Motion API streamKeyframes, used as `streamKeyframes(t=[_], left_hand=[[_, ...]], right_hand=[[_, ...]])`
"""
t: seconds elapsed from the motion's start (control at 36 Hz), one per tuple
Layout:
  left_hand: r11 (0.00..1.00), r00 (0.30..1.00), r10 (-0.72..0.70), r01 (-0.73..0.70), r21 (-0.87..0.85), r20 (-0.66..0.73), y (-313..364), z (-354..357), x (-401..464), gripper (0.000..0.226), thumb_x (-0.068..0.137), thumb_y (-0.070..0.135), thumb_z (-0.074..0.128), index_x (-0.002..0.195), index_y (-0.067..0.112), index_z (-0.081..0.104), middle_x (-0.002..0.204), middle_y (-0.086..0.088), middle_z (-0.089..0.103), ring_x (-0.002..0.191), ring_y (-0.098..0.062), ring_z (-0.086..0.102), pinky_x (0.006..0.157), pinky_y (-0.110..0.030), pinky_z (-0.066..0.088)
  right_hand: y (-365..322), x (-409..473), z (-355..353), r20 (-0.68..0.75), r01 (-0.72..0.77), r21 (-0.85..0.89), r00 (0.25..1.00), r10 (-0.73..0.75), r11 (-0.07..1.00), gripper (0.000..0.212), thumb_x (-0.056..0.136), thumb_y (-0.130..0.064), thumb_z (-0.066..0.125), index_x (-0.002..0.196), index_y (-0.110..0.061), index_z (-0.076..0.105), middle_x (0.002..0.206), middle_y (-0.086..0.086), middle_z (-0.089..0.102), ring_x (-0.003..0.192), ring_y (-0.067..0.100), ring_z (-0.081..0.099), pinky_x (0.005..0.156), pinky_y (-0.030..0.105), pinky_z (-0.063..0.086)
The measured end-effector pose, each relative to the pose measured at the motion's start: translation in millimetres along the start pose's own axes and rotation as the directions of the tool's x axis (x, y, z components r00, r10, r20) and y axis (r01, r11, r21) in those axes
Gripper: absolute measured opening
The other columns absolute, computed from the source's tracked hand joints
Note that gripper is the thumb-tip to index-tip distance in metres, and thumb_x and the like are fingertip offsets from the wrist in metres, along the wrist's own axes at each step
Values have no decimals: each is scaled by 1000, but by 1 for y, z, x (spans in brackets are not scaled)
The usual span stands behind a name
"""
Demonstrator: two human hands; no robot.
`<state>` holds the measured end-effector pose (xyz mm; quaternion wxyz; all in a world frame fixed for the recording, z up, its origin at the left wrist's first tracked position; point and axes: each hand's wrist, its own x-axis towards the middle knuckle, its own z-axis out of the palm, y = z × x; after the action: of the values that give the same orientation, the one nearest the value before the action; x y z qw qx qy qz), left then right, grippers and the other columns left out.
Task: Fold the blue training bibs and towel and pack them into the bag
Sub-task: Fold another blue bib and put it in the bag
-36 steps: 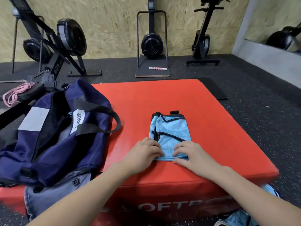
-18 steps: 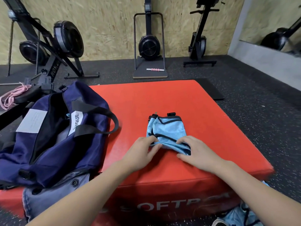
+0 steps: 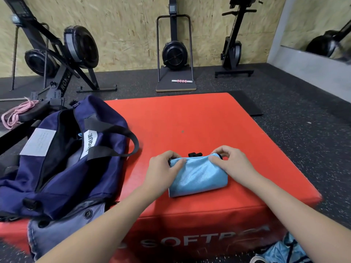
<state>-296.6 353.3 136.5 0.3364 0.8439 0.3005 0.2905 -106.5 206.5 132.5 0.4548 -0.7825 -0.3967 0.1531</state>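
- Blue bib [image 3: 197, 174], folded into a short thick bundle, lies on the red foam box [image 3: 190, 122] near its front edge, a little right of the middle.
- Black trim and a small black tab [image 3: 195, 154] show at the far edge of the bundle, between the two hands.
- Left hand [image 3: 163, 170] rests on the bundle's left end, thumb lying across the top of the cloth and fingers curled round the far corner, gripping it.
- Right hand [image 3: 230, 161] pinches the far right corner of the bundle between thumb and bent fingers; the thumb presses onto the cloth.
- Both forearms reach in from the bottom of the view, over the front face of the box, where white letters are printed.
- Navy bag [image 3: 62, 160] sits on the left part of the box, well apart from the bundle, its zip gaping wide with a dark inside; a bit of blue cloth shows inside near the white label.
- Black strap [image 3: 121, 141] of the bag loops out to the right onto the red surface.
- Grey denim garment [image 3: 64, 224] with dark buttons lies under the near end of the bag and hangs over the box's front.
- More blue cloth [image 3: 283, 251] lies on the floor at the lower right, beside the box.
- Pink rope [image 3: 17, 112] lies on the gym equipment at the far left.
- Exercise machines [image 3: 174, 52] stand along the board wall behind.
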Motion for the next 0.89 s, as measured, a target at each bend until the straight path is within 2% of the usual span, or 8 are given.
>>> streamKeyframes(t=[0.08, 0.17, 0.25, 0.36, 0.44, 0.58, 0.75, 0.89], left_hand=[[993, 1000, 10, -11, 117, 9, -13, 5, 8, 6, 83, 30, 72, 80, 25, 70, 75, 11, 65, 74, -5, 58, 68, -16, 42], [961, 998, -20, 2, 276, 64, -27, 10, 14, 2, 84, 33, 66, 83, 34, 68, 85, 9, 59, 92, -17, 56, 82, -38, 46], [958, 994, -14, -18, 285, 108, -27, 11, 18, 14, 84, 24, 65, 88, 37, 68, 90, 14, 54, 99, -17, 54, 88, -44, 45], [964, 962, 158, -199, 176, 222, -23, 11, 20, 35, 84, 5, 59, 90, 37, 71, 103, 17, 61, 100, -10, 58, 92, -44, 45], [959, 917, 216, -264, 103, 335, -19, 14, 17, 25, 87, 15, 61, 94, 35, 74, 108, 16, 64, 98, -4, 59, 94, -34, 45], [934, 906, 150, -261, 245, 396, -14, 16, 15, 22, 89, 44, 53, 101, 41, 72, 112, 15, 66, 100, -8, 60, 92, -38, 47], [856, 962, 4, -145, 496, 274, 5, 14, 5, 28, 94, 43, 45, 92, 30, 70, 87, -1, 66, 83, -28, 61, 62, -32, 37], [931, 942, -13, -111, 349, 334, 13, 19, -6, 37, 93, 30, 51, 63, 9, 54, 54, -2, 46, 53, -19, 40, 58, -35, 36]], right_hand=[[4, 5, 9, -24, 17, -97, 1000, -19, 995, 4, 85, -31, 73, 84, -28, 71, 84, -18, 72, 84, -11, 61, 72, 7, 38], [11, 10, 16, 24, -4, -169, 1000, 8, 986, 6, 87, -34, 71, 85, -29, 72, 87, -17, 71, 86, -4, 62, 77, 18, 42], [15, 15, 20, 55, -33, -231, 997, 47, 972, 8, 87, -41, 68, 84, -34, 72, 88, -18, 71, 88, 0, 63, 81, 29, 47], [14, 16, 20, 62, -49, -257, 996, 67, 965, 7, 85, -42, 67, 81, -37, 70, 86, -20, 71, 89, 2, 63, 83, 34, 50], [10, 16, 18, 65, -60, -251, 995, 78, 966, 8, 86, -42, 68, 84, -36, 72, 87, -19, 71, 90, 2, 63, 84, 32, 50], [9, 11, 17, 39, -66, -252, 996, 79, 965, 18, 88, -48, 63, 94, -33, 71, 92, -18, 70, 91, 1, 63, 84, 31, 50], [4, -2, 17, -55, -138, -341, 990, 127, 930, 37, 90, -52, 60, 115, -25, 62, 109, -4, 64, 106, 14, 60, 94, 37, 48], [-7, -12, 21, 7, -200, -311, 977, 213, 929, 42, 88, -49, 66, 120, -22, 59, 105, -7, 65, 102, 16, 61, 90, 34, 47]])
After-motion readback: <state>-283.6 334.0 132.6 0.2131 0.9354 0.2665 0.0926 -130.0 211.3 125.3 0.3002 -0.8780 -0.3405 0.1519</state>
